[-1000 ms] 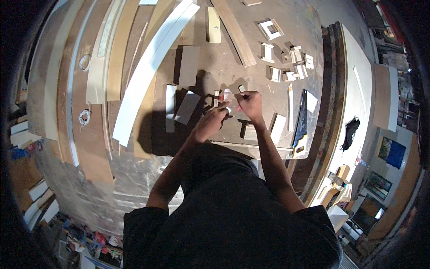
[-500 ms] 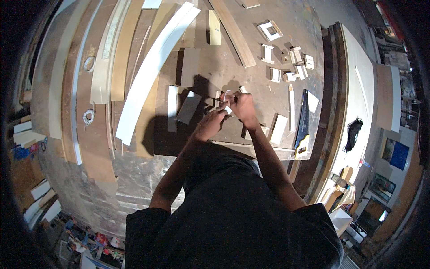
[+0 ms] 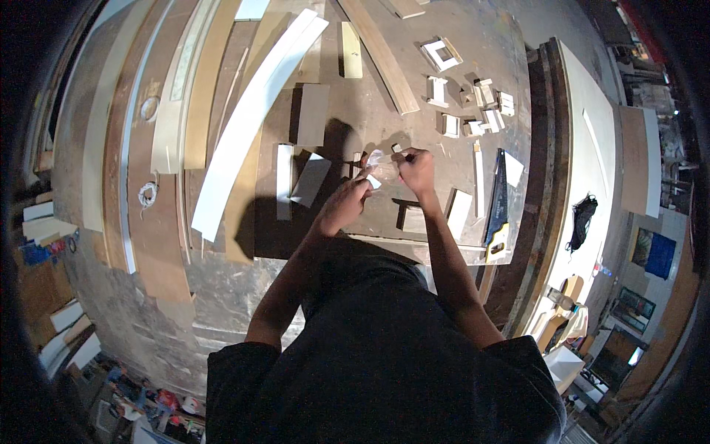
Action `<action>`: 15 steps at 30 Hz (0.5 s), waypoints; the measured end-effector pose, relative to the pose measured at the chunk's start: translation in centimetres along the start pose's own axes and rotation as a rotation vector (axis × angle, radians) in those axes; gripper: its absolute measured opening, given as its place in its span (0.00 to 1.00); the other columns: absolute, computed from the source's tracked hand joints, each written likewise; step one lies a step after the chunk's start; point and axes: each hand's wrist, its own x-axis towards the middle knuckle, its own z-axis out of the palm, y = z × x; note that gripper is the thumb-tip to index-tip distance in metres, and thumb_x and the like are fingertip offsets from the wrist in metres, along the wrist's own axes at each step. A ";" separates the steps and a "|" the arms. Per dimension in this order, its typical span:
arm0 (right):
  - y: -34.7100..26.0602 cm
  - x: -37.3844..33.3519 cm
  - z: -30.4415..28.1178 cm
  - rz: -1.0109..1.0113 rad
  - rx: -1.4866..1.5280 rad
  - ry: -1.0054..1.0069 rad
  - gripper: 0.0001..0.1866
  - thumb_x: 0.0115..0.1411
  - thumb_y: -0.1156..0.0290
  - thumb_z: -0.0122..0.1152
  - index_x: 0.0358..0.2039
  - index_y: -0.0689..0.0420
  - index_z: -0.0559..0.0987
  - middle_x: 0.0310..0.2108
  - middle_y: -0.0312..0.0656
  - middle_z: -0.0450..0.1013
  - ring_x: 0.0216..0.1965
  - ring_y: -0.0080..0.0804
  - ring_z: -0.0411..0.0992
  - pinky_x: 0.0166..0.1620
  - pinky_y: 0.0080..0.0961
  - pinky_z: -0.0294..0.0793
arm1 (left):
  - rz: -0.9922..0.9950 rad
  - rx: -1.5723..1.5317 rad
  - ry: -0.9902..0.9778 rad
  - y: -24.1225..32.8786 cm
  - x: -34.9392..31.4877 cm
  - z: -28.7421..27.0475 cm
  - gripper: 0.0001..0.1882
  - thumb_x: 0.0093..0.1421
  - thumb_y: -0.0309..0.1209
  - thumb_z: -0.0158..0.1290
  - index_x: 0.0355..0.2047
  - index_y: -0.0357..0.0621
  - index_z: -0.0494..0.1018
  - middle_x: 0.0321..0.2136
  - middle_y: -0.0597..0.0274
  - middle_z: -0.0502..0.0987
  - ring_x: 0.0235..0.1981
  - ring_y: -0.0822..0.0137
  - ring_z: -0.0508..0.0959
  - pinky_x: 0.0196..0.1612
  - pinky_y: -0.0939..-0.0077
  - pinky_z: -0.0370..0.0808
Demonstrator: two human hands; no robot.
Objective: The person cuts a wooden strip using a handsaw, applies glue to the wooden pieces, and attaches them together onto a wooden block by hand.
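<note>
Over the table, my left hand (image 3: 346, 205) is closed, its fingertips at a shiny clear thing (image 3: 375, 158) that looks like a roll of clear tape. A small white piece (image 3: 373, 182) shows beside those fingertips. My right hand (image 3: 418, 174) is closed in a pinch a little to the right, and a faint see-through strip seems to span the gap between the hands. Its far end is hidden by the right fingers. Just beyond the right hand lies a small wood block (image 3: 397, 149). Another small piece (image 3: 356, 157) sits left of the clear thing.
Small wooden assemblies (image 3: 484, 92) cluster at the far right. A handsaw (image 3: 501, 200) lies near the right edge beside a white-faced block (image 3: 459, 213). Loose boards (image 3: 311, 115) and a long white strip (image 3: 251, 126) cover the left. A wood block (image 3: 411, 218) rests near the front edge.
My right hand has moved right, away from my left hand, opening a gap where the clear strip shows. My left hand has stayed nearly in place.
</note>
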 end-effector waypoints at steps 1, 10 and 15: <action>-0.2 0.0 -0.5 0.016 0.002 0.018 0.08 0.58 0.75 0.63 0.27 0.66 0.85 0.13 0.44 0.75 0.14 0.24 0.74 0.21 0.27 0.71 | -0.002 0.020 0.014 0.1 -0.1 0.1 0.09 0.56 0.15 0.54 0.39 0.26 0.73 0.62 0.40 0.69 0.41 0.41 0.82 0.45 0.58 0.78; -4.8 -5.9 -10.2 0.240 0.657 -0.008 0.08 0.65 0.75 0.62 0.40 0.68 0.81 0.26 0.45 0.79 0.18 0.26 0.72 0.23 0.22 0.71 | -0.128 -0.217 0.292 5.6 -4.1 -2.7 0.10 0.66 0.22 0.55 0.45 0.30 0.78 0.33 0.49 0.83 0.34 0.65 0.85 0.36 0.73 0.82; -8.3 -11.1 -13.8 0.127 0.993 -0.046 0.11 0.66 0.77 0.59 0.47 0.68 0.81 0.30 0.48 0.80 0.20 0.27 0.73 0.23 0.21 0.74 | -0.396 -0.812 0.284 14.0 -4.0 -6.3 0.13 0.69 0.28 0.54 0.47 0.28 0.77 0.38 0.51 0.84 0.36 0.65 0.85 0.42 0.71 0.84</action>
